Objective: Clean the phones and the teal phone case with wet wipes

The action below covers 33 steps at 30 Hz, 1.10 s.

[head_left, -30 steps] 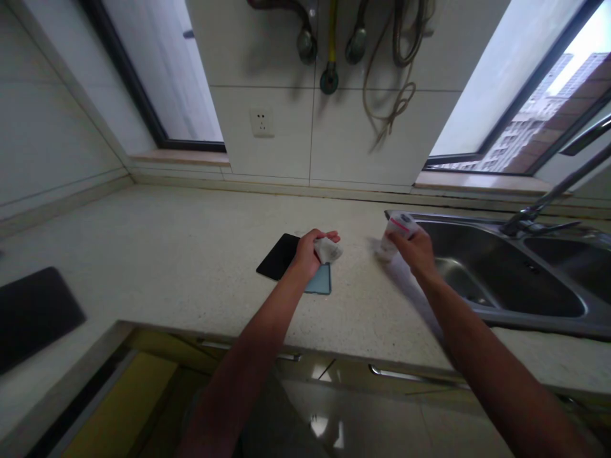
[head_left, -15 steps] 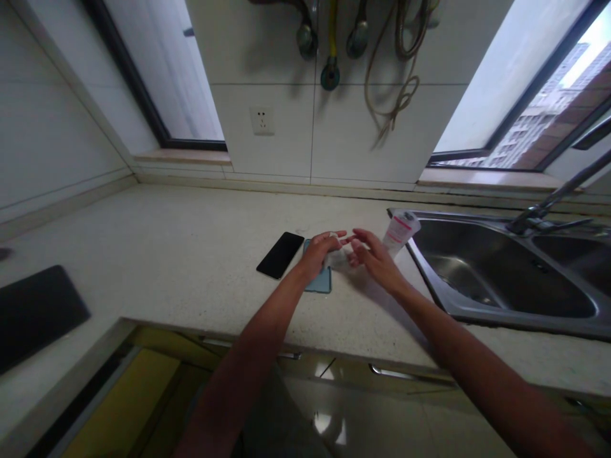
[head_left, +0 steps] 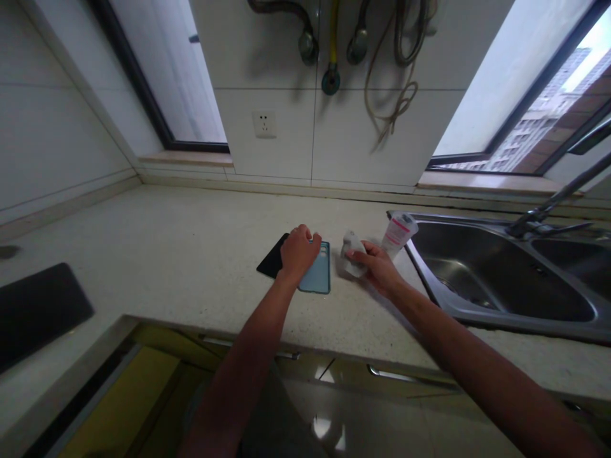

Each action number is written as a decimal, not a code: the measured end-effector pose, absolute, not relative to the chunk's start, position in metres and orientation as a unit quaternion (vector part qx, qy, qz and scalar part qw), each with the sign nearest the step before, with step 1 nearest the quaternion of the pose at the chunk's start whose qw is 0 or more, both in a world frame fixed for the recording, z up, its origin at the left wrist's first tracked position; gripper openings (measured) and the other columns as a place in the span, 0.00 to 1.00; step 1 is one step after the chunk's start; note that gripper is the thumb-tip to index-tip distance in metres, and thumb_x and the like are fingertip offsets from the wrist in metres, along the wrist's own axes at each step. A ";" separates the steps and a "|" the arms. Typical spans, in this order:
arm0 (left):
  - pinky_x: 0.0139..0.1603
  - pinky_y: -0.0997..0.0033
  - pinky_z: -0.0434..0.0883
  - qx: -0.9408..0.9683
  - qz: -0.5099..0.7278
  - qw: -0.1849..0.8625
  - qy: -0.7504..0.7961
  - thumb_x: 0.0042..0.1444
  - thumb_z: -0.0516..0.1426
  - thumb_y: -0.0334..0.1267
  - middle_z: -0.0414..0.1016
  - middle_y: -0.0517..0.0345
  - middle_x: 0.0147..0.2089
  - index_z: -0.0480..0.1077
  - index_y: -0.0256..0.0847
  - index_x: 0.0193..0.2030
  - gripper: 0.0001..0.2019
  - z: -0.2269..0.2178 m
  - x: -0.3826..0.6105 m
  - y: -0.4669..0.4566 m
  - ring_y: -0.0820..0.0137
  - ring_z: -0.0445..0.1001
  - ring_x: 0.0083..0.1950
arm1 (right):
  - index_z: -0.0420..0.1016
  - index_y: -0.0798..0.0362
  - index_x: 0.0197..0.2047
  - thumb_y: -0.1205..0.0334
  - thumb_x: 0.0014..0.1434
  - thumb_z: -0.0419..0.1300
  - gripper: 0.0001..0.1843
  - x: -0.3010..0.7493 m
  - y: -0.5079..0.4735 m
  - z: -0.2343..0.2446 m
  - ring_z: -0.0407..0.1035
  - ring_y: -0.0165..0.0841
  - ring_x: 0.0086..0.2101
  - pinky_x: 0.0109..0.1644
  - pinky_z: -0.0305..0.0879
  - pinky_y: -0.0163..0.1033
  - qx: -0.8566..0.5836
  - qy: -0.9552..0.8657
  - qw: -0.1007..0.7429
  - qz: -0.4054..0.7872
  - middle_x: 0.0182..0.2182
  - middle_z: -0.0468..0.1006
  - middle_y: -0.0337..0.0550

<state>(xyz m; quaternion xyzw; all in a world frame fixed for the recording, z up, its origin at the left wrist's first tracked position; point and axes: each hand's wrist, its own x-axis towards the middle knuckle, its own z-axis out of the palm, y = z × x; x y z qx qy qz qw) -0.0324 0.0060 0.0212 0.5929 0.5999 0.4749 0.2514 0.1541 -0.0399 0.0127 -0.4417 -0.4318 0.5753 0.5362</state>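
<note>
My right hand is closed on a crumpled whitish-grey wipe, held just above the counter. A light-blue phone case lies on the counter with its inner side up. My left hand is over the gap between the case and a black phone, its fingers curled near the case's upper left edge. Whether those fingers pinch anything is hidden. The hand covers the right part of the phone.
A translucent plastic packet with pink print stands by the sink's left rim. At the far left of the counter rests a dark flat slab. Hoses and a tied cord hang on the wall behind.
My hands have moved apart. The left went leftward over the phone, while the right stayed on the right with the wipe. More of the blue case now shows.
</note>
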 end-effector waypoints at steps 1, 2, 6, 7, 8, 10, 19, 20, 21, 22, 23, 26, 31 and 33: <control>0.62 0.55 0.60 0.598 0.456 0.246 0.611 0.50 0.63 0.38 0.73 0.48 0.39 0.60 0.44 0.28 0.13 0.019 -0.035 0.005 0.50 0.71 0.56 | 0.74 0.53 0.32 0.56 0.42 0.75 0.18 0.154 -0.039 0.012 0.68 0.28 0.25 0.29 0.66 0.33 -0.444 -0.422 0.543 0.575 0.26 0.76 0.36; 0.64 0.53 0.59 0.596 0.446 0.253 0.618 0.47 0.64 0.36 0.73 0.47 0.40 0.59 0.44 0.28 0.14 0.016 -0.037 0.004 0.48 0.69 0.59 | 0.73 0.53 0.31 0.56 0.42 0.75 0.18 0.154 -0.038 0.011 0.69 0.28 0.25 0.29 0.67 0.34 -0.445 -0.412 0.550 0.574 0.25 0.75 0.36; 0.67 0.50 0.55 0.582 0.427 0.305 0.622 0.40 0.65 0.31 0.73 0.43 0.39 0.54 0.44 0.22 0.20 0.008 -0.039 0.004 0.41 0.66 0.64 | 0.69 0.52 0.29 0.54 0.43 0.74 0.19 0.152 -0.037 0.010 0.69 0.30 0.24 0.31 0.69 0.37 -0.441 -0.384 0.564 0.583 0.24 0.74 0.36; 0.67 0.50 0.55 0.582 0.424 0.314 0.618 0.39 0.65 0.30 0.72 0.44 0.36 0.54 0.44 0.20 0.20 0.007 -0.038 0.005 0.41 0.67 0.63 | 0.70 0.52 0.30 0.54 0.43 0.74 0.19 0.151 -0.037 0.010 0.68 0.30 0.24 0.30 0.69 0.37 -0.439 -0.382 0.562 0.588 0.24 0.74 0.36; 0.66 0.50 0.56 0.585 0.423 0.322 0.613 0.39 0.65 0.29 0.71 0.46 0.32 0.55 0.44 0.18 0.19 0.006 -0.037 0.006 0.42 0.68 0.61 | 0.70 0.52 0.30 0.53 0.44 0.74 0.19 0.151 -0.037 0.010 0.68 0.30 0.24 0.29 0.68 0.36 -0.439 -0.381 0.556 0.594 0.24 0.74 0.36; 0.63 0.53 0.60 0.597 0.417 0.332 0.599 0.38 0.64 0.27 0.66 0.52 0.24 0.59 0.44 0.15 0.16 0.005 -0.036 0.010 0.46 0.73 0.54 | 0.70 0.52 0.30 0.53 0.45 0.73 0.18 0.151 -0.036 0.010 0.67 0.30 0.23 0.26 0.66 0.35 -0.436 -0.379 0.547 0.605 0.23 0.73 0.35; 0.32 0.68 0.65 0.552 0.454 0.454 0.533 0.50 0.59 0.43 0.67 0.56 0.20 0.67 0.41 0.18 0.14 0.008 -0.025 0.014 0.66 0.70 0.27 | 0.69 0.51 0.29 0.54 0.44 0.73 0.17 0.154 -0.032 0.009 0.68 0.29 0.22 0.25 0.67 0.34 -0.420 -0.339 0.562 0.626 0.22 0.73 0.34; 0.32 0.69 0.66 0.506 0.475 0.516 0.503 0.50 0.58 0.43 0.69 0.56 0.23 0.68 0.40 0.21 0.11 0.007 -0.022 0.015 0.67 0.70 0.27 | 0.70 0.51 0.29 0.54 0.44 0.73 0.17 0.153 -0.033 0.010 0.68 0.29 0.22 0.26 0.67 0.34 -0.410 -0.344 0.559 0.633 0.22 0.73 0.34; 0.32 0.69 0.67 0.455 0.494 0.574 0.469 0.50 0.57 0.42 0.71 0.56 0.25 0.69 0.40 0.24 0.09 0.006 -0.019 0.016 0.68 0.70 0.27 | 0.70 0.51 0.29 0.54 0.44 0.73 0.17 0.151 -0.034 0.011 0.68 0.28 0.23 0.26 0.68 0.33 -0.398 -0.351 0.555 0.640 0.23 0.73 0.34; 0.33 0.69 0.69 0.405 0.508 0.624 0.434 0.49 0.57 0.42 0.72 0.56 0.26 0.70 0.40 0.26 0.08 0.005 -0.016 0.017 0.68 0.71 0.27 | 0.71 0.51 0.30 0.54 0.44 0.73 0.17 0.149 -0.036 0.012 0.69 0.29 0.23 0.28 0.69 0.34 -0.387 -0.359 0.553 0.645 0.24 0.74 0.35; 0.34 0.68 0.70 0.359 0.514 0.668 0.401 0.48 0.57 0.41 0.72 0.56 0.26 0.69 0.39 0.27 0.07 0.004 -0.013 0.018 0.69 0.71 0.27 | 0.72 0.50 0.31 0.54 0.45 0.73 0.16 0.147 -0.038 0.014 0.70 0.29 0.25 0.29 0.71 0.34 -0.376 -0.367 0.551 0.648 0.25 0.76 0.36; 0.37 0.66 0.71 0.270 0.494 0.760 0.324 0.46 0.56 0.43 0.71 0.56 0.23 0.68 0.39 0.26 0.09 0.002 -0.009 0.018 0.69 0.70 0.25 | 0.74 0.50 0.34 0.52 0.46 0.71 0.16 0.141 -0.042 0.019 0.74 0.34 0.30 0.34 0.74 0.38 -0.351 -0.393 0.539 0.657 0.31 0.80 0.41; 0.31 0.68 0.68 0.236 0.472 0.793 0.306 0.53 0.56 0.48 0.69 0.57 0.20 0.69 0.39 0.26 0.14 0.010 -0.009 0.009 0.70 0.66 0.20 | 0.76 0.50 0.40 0.48 0.52 0.65 0.17 0.148 -0.040 0.022 0.76 0.39 0.37 0.38 0.76 0.44 -0.336 -0.453 0.549 0.616 0.37 0.81 0.46; 0.30 0.67 0.69 0.219 0.447 0.816 0.294 0.58 0.53 0.52 0.68 0.57 0.19 0.69 0.39 0.28 0.18 0.013 -0.007 0.004 0.70 0.65 0.18 | 0.76 0.50 0.39 0.49 0.55 0.63 0.15 0.157 -0.036 0.020 0.76 0.38 0.37 0.39 0.76 0.42 -0.369 -0.488 0.594 0.522 0.37 0.81 0.44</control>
